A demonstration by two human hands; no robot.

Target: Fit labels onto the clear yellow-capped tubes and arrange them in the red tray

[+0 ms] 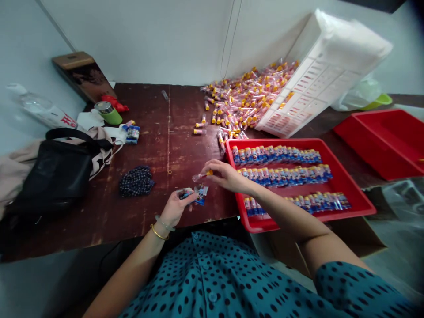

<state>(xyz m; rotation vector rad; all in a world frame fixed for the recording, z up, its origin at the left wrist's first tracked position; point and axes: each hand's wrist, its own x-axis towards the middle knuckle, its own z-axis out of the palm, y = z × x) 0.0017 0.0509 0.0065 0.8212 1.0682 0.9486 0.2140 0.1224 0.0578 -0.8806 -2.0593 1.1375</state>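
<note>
My left hand (179,205) is closed around small printed plastic sleeves (200,194), blue at the lower end, near the table's front edge. Just up and to the right, my right hand (223,174) pinches a small clear tube with a yellow cap (199,176). The tube's pinkish end points left, above the sleeves and apart from them. Beneath my right forearm lies a red tray (281,189) with three rows of sleeved yellow-capped tubes (285,175). Part of the lowest row is hidden by the arm.
A pile of yellow-capped tubes (245,99) spills from a tipped white basket (308,84) at the back. At left are a black bag (49,172), a dark checked cloth (136,181), a green jar (111,115) and a plastic bottle (43,108). Another red tray (387,137) stands right.
</note>
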